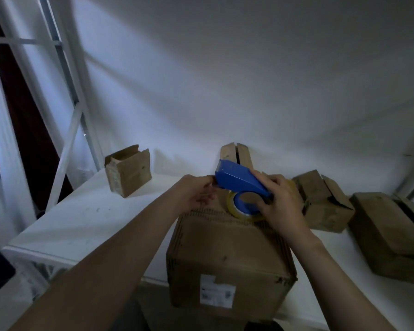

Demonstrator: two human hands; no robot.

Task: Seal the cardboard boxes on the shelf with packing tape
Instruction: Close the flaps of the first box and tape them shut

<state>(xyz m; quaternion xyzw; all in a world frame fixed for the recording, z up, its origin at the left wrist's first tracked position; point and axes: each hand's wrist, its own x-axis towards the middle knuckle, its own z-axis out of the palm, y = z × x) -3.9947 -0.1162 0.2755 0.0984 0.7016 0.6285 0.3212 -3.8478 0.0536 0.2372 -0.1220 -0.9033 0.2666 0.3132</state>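
Hands (pixel 196 194) (pixel 282 201) hold one tape dispenser (pixel 239 180) amid five boxes (pixel 129 173) (pixel 227 254) (pixel 244 156) (pixel 325 206) (pixel 387 235).

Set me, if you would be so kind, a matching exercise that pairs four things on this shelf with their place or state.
Column A
1. blue tape dispenser
2. box with white label
3. leftmost small box
4. rightmost box

Column B
a. top flaps standing open
b. lying low and flat, with a dark gap along its top
c. gripped by the right hand
d. nearest the camera

Pairs: 1-c, 2-d, 3-a, 4-b
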